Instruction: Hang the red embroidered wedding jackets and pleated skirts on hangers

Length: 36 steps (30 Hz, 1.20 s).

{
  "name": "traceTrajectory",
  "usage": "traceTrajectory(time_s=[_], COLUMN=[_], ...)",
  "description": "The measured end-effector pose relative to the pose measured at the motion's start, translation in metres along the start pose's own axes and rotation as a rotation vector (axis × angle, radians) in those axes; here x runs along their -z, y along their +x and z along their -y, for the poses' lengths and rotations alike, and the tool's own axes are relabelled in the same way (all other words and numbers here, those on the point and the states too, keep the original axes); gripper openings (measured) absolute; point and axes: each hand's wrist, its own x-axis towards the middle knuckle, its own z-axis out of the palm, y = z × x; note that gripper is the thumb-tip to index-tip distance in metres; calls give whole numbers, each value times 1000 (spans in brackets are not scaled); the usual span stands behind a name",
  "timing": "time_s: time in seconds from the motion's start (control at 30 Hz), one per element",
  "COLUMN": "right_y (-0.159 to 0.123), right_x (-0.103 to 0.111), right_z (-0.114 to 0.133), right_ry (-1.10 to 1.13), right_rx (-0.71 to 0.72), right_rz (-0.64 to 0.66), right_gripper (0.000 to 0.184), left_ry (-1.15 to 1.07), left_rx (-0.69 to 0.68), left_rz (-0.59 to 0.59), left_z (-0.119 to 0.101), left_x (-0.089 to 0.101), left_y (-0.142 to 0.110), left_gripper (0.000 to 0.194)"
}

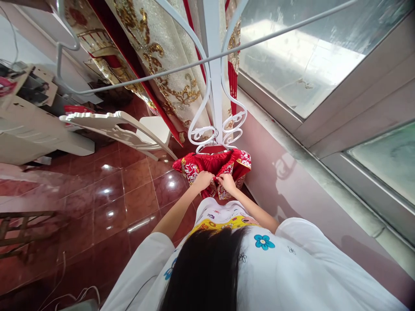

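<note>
A red embroidered garment point(215, 162) with white and gold patterns hangs from a hanger point(207, 150) on the lower part of a white metal rack point(212, 86). At its front, my left hand point(204, 180) is closed, pinching the red cloth near the middle. Close beside it, my right hand point(226, 183) pinches the same front from the other side. The fingertips of both hands almost meet. Whatever small fastening may lie between them is too small to make out.
Behind the rack hang cream and gold embellished garments point(171, 82). A white chair point(123, 129) stands on the left over the red tiled floor point(139, 181). A low wall point(275, 160) and framed windows point(301, 56) run along the right. A wooden stool point(22, 229) is at far left.
</note>
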Motion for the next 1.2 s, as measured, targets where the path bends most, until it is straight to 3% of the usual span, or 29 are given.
traceTrajectory(time_s=[0.2,0.6,0.97,1.2], right_y=[-4,-12,-13,-7], right_x=[-7,1,0,4], right_z=[-1,20,24,31], right_ry=[-66,-406,-425,-294], right_rx=[23,-33,-78,-146], right_rz=[7,0,12,-64], right_gripper=[24,28,31,20], left_ry=[-57,-145,-191,-201], left_rx=[-28,-33,-21,6], left_rz=[-26,-37,0,-15], left_z=[1,9,13,8], left_x=[-2,-10,-9,-7], left_y=[-2,0,6,7], left_gripper=[33,33,32,31])
